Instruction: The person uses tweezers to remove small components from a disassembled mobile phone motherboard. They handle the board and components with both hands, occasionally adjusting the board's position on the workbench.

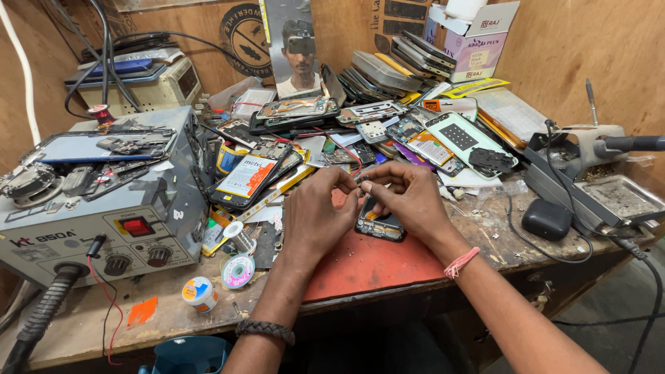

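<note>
Back right corner: your white/purple cardboard box (478, 41), flap open, on the phone stack. Centre-left: phone w/ white-orange battery label (244, 178), lying flat. Left: grey rework station (104, 208), front panel w/ printed label, red switch. Back wall: round black printed sign (244, 31) on the wood.

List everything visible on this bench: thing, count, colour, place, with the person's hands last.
opened phone: one, dark, on the red mat under both hands
small part: one, tiny, pinched between the fingertips of both hands
red mat: one, bench centre
hot-air station: one, grey, left
solder spools: two, beside the station
round tin: one, white and orange, front left
phone pile: many, mixed colours, back
black pouch: one, right
metal tray: one, far right
left hand: braided dark wristband
right hand: pink wrist thread
</note>
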